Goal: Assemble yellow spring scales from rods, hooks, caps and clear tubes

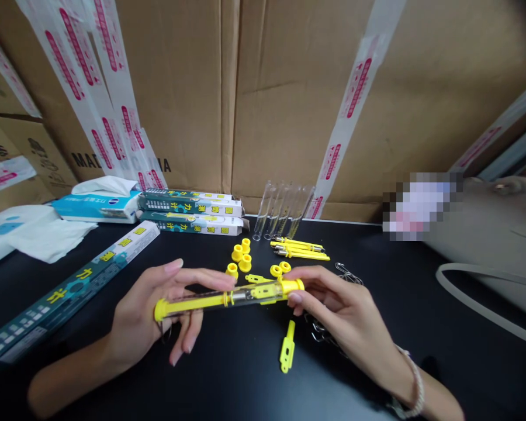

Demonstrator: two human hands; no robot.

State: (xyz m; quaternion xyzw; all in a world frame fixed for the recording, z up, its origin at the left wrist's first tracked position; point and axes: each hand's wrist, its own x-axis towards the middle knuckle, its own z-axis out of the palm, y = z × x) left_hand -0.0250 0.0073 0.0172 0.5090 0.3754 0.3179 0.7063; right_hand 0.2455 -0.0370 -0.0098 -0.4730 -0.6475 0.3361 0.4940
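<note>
A clear tubular spring scale [241, 294] with yellow end caps lies nearly level between my hands. Inside its tube show a yellow rod and a small metal spring. My left hand [153, 304] cradles the left end, some fingers along the far side and others below. A thin metal hook hangs at that end. At the right end, the thumb and fingers of my right hand [337, 295] pinch the yellow cap. Below the tube lies a flat yellow slotted piece [287, 348]; another yellow slotted piece [255, 279] is partly behind it.
Yellow caps [245, 263], yellow rings [276, 271], rods with springs [300, 249] and metal hooks [348, 275] lie beyond my hands. Several clear tubes [284, 210] stand behind. Printed boxes [193, 225] and tissue packs [97, 206] are at left, a grey bag [491, 245] at right, cardboard [289, 88] behind.
</note>
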